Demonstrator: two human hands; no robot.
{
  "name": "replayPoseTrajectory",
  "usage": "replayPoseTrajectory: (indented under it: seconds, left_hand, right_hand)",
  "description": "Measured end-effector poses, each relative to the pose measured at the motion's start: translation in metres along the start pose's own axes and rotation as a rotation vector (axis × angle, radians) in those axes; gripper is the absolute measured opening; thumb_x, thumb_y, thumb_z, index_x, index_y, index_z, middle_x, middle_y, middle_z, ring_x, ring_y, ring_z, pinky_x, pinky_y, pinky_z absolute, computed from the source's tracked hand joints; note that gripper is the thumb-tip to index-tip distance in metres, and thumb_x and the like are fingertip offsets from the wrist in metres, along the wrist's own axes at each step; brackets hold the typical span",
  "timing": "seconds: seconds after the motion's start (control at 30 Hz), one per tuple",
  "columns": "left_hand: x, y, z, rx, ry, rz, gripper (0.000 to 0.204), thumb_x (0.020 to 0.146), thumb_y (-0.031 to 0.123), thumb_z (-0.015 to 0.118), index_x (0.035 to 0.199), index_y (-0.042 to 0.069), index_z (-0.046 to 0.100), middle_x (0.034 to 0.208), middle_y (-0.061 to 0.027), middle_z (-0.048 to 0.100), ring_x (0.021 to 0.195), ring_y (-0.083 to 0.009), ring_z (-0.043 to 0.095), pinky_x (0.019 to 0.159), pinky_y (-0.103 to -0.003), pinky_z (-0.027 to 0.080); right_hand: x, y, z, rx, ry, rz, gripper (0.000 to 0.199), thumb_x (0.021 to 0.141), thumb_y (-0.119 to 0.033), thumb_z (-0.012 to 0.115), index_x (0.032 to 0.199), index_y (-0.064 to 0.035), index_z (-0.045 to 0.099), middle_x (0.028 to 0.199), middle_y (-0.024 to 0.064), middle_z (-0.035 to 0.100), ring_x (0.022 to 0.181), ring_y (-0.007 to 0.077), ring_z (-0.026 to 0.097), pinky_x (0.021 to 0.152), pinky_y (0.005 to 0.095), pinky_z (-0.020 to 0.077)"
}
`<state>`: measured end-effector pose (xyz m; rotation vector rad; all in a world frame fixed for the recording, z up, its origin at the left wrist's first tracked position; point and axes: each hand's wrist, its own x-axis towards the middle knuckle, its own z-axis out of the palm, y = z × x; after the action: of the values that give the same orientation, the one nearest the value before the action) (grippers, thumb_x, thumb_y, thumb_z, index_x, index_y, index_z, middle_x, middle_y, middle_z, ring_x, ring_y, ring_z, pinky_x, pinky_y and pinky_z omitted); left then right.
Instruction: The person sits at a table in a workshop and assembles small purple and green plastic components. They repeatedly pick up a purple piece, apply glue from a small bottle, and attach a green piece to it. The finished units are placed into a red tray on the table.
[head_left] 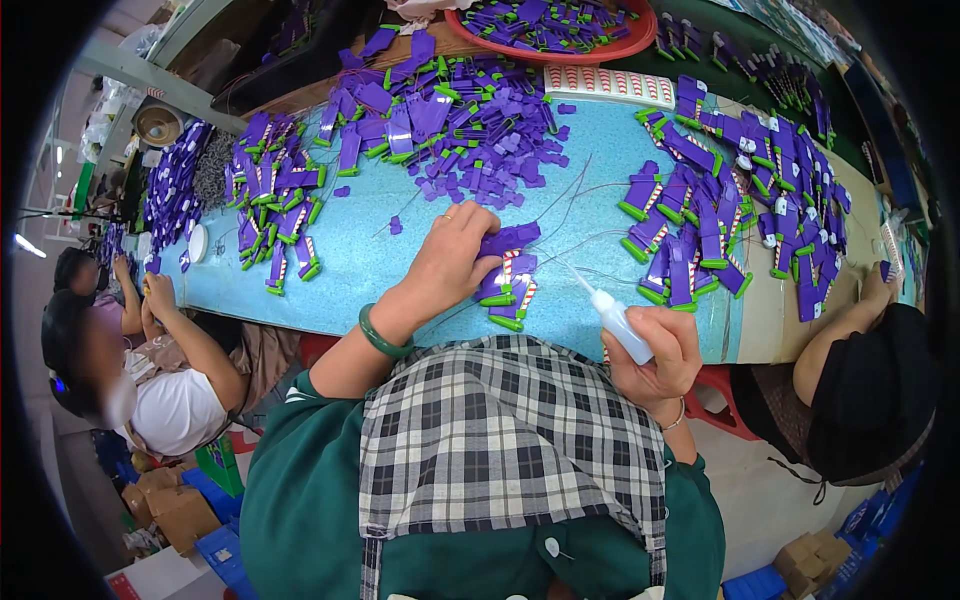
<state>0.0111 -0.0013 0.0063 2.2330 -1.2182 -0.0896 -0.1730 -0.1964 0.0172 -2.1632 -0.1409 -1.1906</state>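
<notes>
My left hand (448, 262), with a ring on one finger and a green bangle on the wrist, presses down on a small stack of purple plastic parts with green ends (508, 285) lying on the light blue table (370, 255). My right hand (658, 352) grips a small white squeeze bottle (620, 322) with a long thin nozzle pointing up and left toward that stack. The nozzle tip hangs just right of the stack, apart from it.
Heaps of purple and green parts (440, 120) cover the table's far side, with more (720, 200) at the right. A red bowl (550, 50) holds purple pieces. A white card with red marks (608, 85) lies beside it. Other people sit at left (150, 370) and right (860, 390).
</notes>
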Motion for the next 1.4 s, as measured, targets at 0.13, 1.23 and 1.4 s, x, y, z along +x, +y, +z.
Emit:
replayPoseTrajectory:
  seconds: [0.13, 1.23, 1.4]
  left_hand:
    - [-0.002, -0.007, 0.007, -0.061, 0.029, -0.002, 0.03, 0.074, 0.004, 0.07, 0.099, -0.001, 0.054, 0.091, -0.0136, 0.053, 0.083, -0.0311, 0.054, 0.073, -0.039, 0.044]
    - [-0.066, -0.018, -0.005, -0.084, 0.157, -0.293, 0.038, 0.07, 0.004, 0.073, 0.103, 0.0, 0.053, 0.101, -0.0167, 0.05, 0.093, -0.035, 0.051, 0.079, -0.041, 0.043]
    - [-0.073, -0.017, 0.0, -0.064, 0.018, -0.148, 0.04, 0.072, 0.003, 0.07, 0.108, 0.001, 0.053, 0.104, -0.0166, 0.051, 0.097, -0.0348, 0.052, 0.081, -0.041, 0.045]
  right_hand:
    - [0.001, -0.001, -0.003, -0.027, -0.013, 0.008, 0.041, 0.066, -0.006, 0.083, 0.103, -0.0073, 0.064, 0.088, 0.007, 0.063, 0.071, 0.018, 0.062, 0.057, 0.0269, 0.0479]
    - [0.017, -0.004, 0.03, 0.082, -0.158, -0.019, 0.04, 0.066, -0.004, 0.082, 0.102, -0.0045, 0.065, 0.087, 0.0101, 0.063, 0.07, 0.0197, 0.061, 0.057, 0.0278, 0.0494]
    - [0.028, -0.006, 0.046, 0.122, -0.183, -0.077, 0.042, 0.063, -0.004, 0.083, 0.101, -0.0047, 0.066, 0.084, 0.0074, 0.065, 0.064, 0.0169, 0.062, 0.05, 0.0251, 0.0456]
